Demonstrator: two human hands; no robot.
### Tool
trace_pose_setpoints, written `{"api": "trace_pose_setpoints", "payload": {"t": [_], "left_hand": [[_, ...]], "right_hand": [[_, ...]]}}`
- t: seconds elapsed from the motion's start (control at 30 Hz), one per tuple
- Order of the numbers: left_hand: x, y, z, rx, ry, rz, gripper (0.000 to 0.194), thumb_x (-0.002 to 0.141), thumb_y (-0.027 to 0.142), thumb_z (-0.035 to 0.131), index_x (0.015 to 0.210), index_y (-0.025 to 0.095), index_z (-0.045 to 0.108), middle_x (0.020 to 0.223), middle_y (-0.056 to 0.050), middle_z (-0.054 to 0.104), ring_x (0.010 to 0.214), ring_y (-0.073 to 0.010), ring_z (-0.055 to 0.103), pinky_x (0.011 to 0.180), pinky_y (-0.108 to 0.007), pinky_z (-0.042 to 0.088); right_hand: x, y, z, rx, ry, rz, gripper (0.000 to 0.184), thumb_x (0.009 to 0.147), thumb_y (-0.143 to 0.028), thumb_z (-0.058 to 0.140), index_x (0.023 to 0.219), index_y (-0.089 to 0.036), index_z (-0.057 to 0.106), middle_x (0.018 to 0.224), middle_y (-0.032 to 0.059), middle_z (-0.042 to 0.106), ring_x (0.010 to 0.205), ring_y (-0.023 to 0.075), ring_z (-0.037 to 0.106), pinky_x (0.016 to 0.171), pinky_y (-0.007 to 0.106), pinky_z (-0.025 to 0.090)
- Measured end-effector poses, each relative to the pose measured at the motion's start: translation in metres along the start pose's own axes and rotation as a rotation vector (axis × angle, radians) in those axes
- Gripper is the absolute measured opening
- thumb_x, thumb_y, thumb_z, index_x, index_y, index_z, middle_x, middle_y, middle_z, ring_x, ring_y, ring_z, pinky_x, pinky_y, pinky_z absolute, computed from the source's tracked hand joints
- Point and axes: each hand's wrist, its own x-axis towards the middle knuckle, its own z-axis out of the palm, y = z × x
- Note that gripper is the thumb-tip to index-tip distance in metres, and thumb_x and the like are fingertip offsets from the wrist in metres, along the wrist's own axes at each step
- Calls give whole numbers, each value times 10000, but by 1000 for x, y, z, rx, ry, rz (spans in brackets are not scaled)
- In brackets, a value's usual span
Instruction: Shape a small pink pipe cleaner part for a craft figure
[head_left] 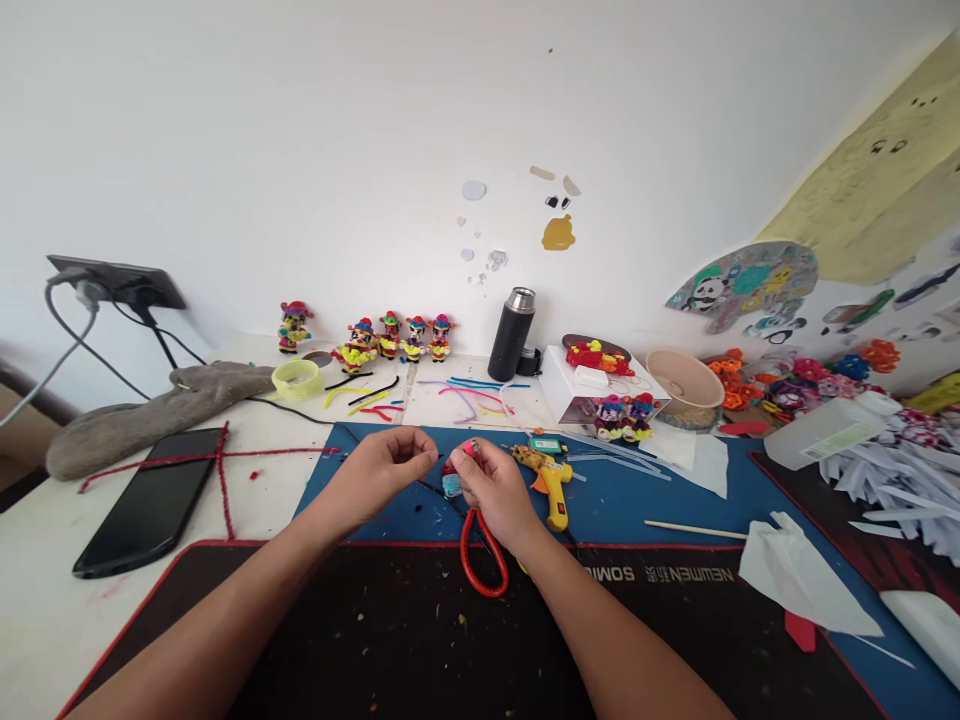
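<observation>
My left hand is closed in a pinch above the blue mat, its thumb and forefinger together. Whatever is at those fingertips is too small and dark to make out. Just to its right, my right hand grips a small pink-and-red craft piece, mostly hidden by the fingers. A light-blue bit shows beneath that hand. Below it lies a red loop that looks like a tool handle. Beside my right hand rests a yellow hot glue gun.
Several small dolls stand along the wall, left of a black thermos. Red pipe cleaners cross a black phone at left. At right are clear glue sticks, a wooden stick, tissue and a white bottle.
</observation>
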Motion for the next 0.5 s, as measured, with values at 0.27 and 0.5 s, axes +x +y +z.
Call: {"api": "trace_pose_setpoints", "payload": {"t": [0.27,0.5], "left_hand": [[1,-4,1,55,-32,0,301,794,500,695,769,201,676,699,14,629,662,-168,534,636,-265,434],[-1,-5,1,70,-63,-13,281,815,479,692,800,199,692,736,12,651,691,-171,545,650,-263,422]], "right_hand": [[0,0,-1,-53,20,-9,434,900,-631,674,833,-221,548,624,-71,382,530,106,331,484,244,292],[-1,-1,-2,-69,7,-25,362,932,-546,663,829,-216,555,657,-72,378,537,99,294,496,248,281]]}}
